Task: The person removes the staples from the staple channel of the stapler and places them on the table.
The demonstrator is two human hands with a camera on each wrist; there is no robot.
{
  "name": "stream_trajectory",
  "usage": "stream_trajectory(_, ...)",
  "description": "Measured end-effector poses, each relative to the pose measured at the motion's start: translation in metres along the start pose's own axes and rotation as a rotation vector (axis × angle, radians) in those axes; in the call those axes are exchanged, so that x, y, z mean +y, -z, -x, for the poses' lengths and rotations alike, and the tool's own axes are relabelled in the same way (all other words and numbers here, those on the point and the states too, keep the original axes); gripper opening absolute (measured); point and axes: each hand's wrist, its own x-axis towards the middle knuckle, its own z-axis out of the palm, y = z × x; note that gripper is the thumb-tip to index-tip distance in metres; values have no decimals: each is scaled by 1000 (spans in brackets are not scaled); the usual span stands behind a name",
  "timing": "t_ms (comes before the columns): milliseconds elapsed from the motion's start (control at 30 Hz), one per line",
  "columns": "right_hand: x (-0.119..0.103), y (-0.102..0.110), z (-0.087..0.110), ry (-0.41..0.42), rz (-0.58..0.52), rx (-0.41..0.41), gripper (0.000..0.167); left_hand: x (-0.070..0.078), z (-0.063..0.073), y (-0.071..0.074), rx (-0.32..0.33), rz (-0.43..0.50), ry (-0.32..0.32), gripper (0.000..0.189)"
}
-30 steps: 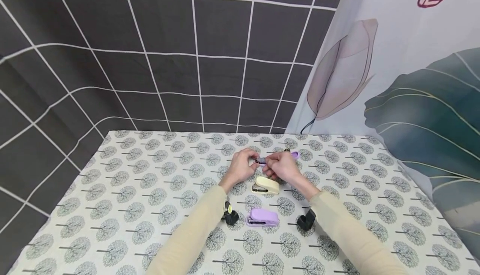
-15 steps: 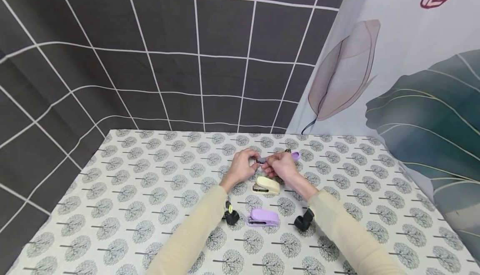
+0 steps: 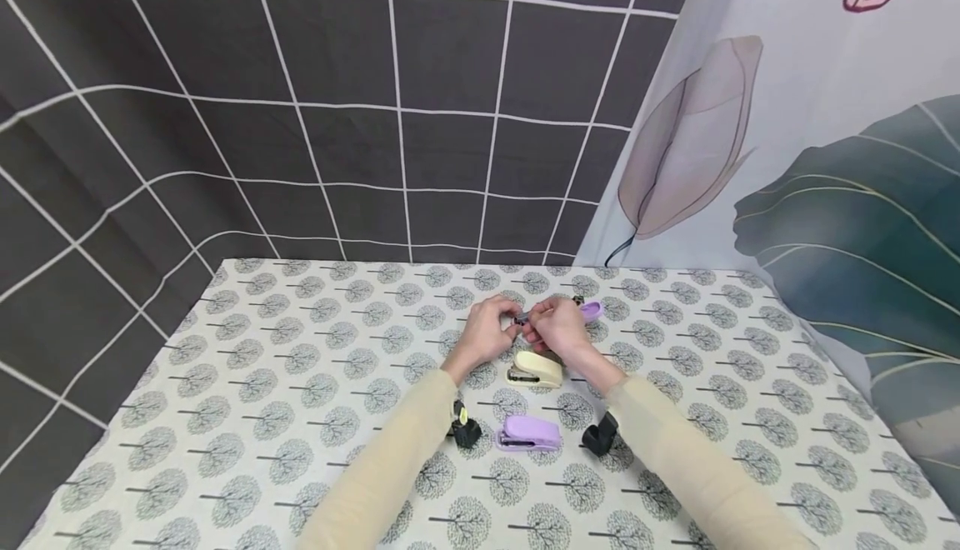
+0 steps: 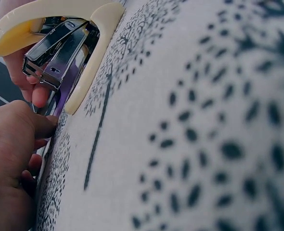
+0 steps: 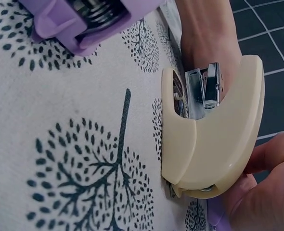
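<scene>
At the far side of the table both hands work on an opened purple stapler, its purple cover (image 3: 592, 311) swung out to the right. My left hand (image 3: 486, 331) grips the stapler's left end, thumb low against it. From the right, my right hand (image 3: 558, 329) pinches a small grey strip (image 3: 522, 317) over the stapler's middle; fingers hide most of both. In the left wrist view part of the purple body (image 4: 69, 79) shows behind a cream stapler (image 4: 108, 21). That cream stapler stands just in front of the hands, untouched.
Nearer the body lies another purple stapler (image 3: 528, 433), between the two black wrist cameras (image 3: 465, 433). A tree-print cloth (image 3: 300, 400) covers the table. Behind it hangs a dark curtain with a white grid (image 3: 442, 150), and a leaf-print curtain (image 3: 682, 142) at the right.
My right hand has shifted slightly left toward my left hand, covering more of the grey strip. The left hand and the other staplers stay in place.
</scene>
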Motion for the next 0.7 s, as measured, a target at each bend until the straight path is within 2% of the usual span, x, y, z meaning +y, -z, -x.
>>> stream_trajectory(367,-4,-2,2,41,120,5,17,-1,0,1,-5,19,10,25)
stream_trajectory(567,-5,-2,4,10,92,3,14,-1,1,0,16,-2,-26,23)
stream_trajectory(700,-5,0,5,9,64,2,15,-2,0,-1,19,1,-28,22)
